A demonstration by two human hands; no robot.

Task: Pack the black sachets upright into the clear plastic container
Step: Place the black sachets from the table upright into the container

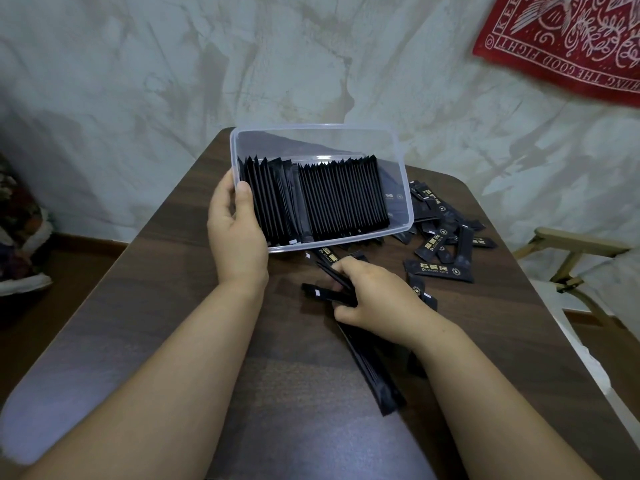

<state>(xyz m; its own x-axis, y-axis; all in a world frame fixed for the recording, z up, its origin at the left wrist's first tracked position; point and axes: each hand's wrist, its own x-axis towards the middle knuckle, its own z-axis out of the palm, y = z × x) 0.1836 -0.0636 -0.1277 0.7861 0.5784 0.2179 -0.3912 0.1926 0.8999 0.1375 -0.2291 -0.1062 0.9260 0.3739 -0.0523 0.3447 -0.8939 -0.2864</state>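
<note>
1. Gripping the left end of the clear plastic container (403, 188), the left hand (239, 233) is hooking its thumb over the rim and into the box, while its fingers are lying along the outside wall.
2. Curling round a small bundle of sachets (329, 293), the right hand (377, 296) is pinching them just in front of the container's near rim. Their ends are sticking out to the left of the fingers.
3. The container is tilting its open mouth toward the person over the far half of the dark wooden table (166, 306). Whether its base is resting on the tabletop cannot be told.
4. Packed black sachets (339, 199) are standing on edge inside it in tight rows, filling the left end and the middle. The right end is showing bare plastic.
5. Loose sachets (446, 245) with gold print are lying scattered flat on the table, just right of the container and partly behind it.
6. A few more sachets (374, 372) are lying under the right forearm, pointing toward the near edge.
7. A red printed cloth (571, 39) is hanging on the pale wall at upper right, and a wooden frame (575, 249) is standing beside the table's right edge.
</note>
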